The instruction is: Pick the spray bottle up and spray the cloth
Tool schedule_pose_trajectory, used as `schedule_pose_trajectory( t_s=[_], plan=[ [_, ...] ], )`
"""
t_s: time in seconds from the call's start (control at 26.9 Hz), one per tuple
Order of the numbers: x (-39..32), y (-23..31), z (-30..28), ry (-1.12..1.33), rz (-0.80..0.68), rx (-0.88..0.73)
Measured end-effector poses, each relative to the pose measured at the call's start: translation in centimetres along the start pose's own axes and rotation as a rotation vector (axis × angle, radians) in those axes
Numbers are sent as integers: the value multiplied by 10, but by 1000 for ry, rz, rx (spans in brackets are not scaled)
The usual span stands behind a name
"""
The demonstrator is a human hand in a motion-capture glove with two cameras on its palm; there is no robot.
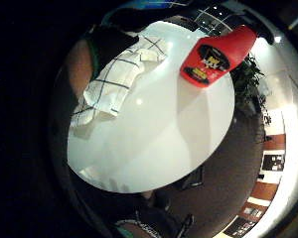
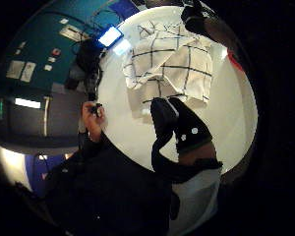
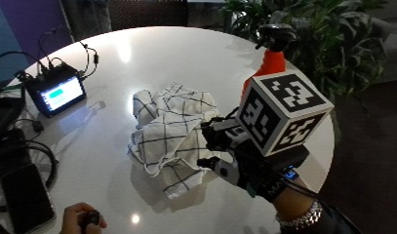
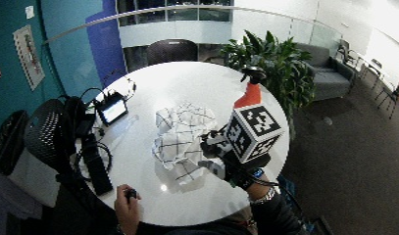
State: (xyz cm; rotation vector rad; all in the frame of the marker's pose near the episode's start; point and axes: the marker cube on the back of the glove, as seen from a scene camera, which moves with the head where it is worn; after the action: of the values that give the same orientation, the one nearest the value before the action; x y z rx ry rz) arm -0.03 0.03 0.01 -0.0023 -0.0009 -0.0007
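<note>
The gloved right hand (image 3: 240, 161) hovers over the near edge of the crumpled checked cloth (image 3: 168, 134), holding nothing; whether its fingers are spread or curled I cannot tell. A reach could drag the cloth or tip the red spray bottle (image 3: 270, 61), which stands upright beyond the hand, near the table's (image 3: 159, 53) far edge, well apart from the hand.

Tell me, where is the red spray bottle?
In the outside view, the spray bottle stands upright near the white table's far edge, beside the plant, beyond the checked cloth.
</note>
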Motion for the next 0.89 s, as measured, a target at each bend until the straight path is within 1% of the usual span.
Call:
schedule_pose_trajectory(
  t_s=[0.56,0.89],
  plan=[
    [-1,-2,3,-1,-5,-15],
    [6,-4,2,9,23,-7]
  ],
)
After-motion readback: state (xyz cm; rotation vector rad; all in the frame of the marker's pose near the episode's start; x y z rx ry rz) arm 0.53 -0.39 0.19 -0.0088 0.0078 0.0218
